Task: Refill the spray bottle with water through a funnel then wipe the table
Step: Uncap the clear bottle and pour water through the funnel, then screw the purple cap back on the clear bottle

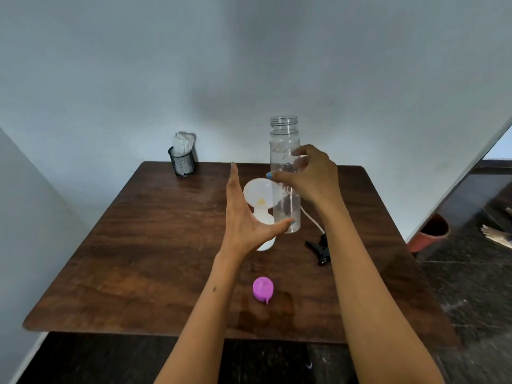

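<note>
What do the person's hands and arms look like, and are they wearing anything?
Both arms are bare, with no sleeves, gloves, watch or rings in view. The left hand and the right hand have nails painted light blue. A small dark mark sits on the left forearm.

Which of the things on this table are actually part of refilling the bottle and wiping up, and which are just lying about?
In use:
clear bottle, uncapped
white funnel, in the white spray bottle
black spray head with tube
purple cap
napkins, perhaps for wiping

Lying about:
mesh holder
red bin on the floor
</note>
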